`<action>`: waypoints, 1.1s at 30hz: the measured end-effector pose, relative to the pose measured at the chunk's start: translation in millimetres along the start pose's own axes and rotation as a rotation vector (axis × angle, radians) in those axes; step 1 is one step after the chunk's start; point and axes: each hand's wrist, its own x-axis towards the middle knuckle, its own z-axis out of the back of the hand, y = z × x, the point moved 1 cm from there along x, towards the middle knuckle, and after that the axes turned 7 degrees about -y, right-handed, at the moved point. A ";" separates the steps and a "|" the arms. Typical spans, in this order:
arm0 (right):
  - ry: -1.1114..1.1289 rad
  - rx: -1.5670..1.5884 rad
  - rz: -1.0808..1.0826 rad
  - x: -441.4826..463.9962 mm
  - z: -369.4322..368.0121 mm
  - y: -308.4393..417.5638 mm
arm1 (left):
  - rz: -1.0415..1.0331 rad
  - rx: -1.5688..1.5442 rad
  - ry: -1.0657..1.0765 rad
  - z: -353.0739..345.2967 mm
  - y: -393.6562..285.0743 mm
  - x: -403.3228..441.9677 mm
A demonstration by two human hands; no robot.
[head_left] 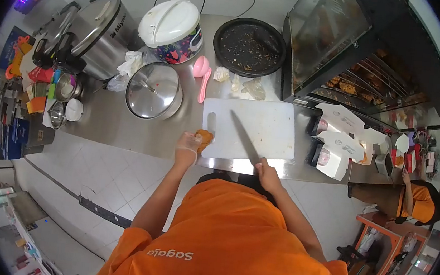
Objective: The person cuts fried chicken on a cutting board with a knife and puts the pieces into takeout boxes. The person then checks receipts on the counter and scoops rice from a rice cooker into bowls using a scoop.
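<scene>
A white cutting board (274, 127) with a few crumbs lies on the steel counter (100, 120). My left hand (188, 146), in a clear plastic glove, holds a golden-brown fried piece (204, 139) at the board's left edge. My right hand (267, 172) is closed around the handle of a large knife (244, 137), at the board's front edge. The blade lies over the board and points away from me, up and to the left.
Behind the board are a pink spoon (202, 77), a round black tray (249, 47) and a steel bowl (154, 91). Open white boxes (334, 148) stand at right, below a glass warming cabinet (327, 36). A co-worker (420, 202) stands far right.
</scene>
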 end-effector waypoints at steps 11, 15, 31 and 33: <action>-0.188 -0.227 0.006 -16.1 44.9 1.4 | -0.264 0.279 0.516 -122.9 -43.4 5.6; -0.201 -0.305 -0.008 2.9 48.8 46.4 | -0.515 0.128 0.156 -96.1 -28.1 -0.8; -0.043 -0.449 -0.054 49.2 27.0 51.2 | -0.641 0.518 0.534 -102.6 -21.3 -21.3; 0.004 -0.467 -0.063 36.3 56.4 76.3 | -0.661 0.466 0.500 -99.7 -28.7 -21.8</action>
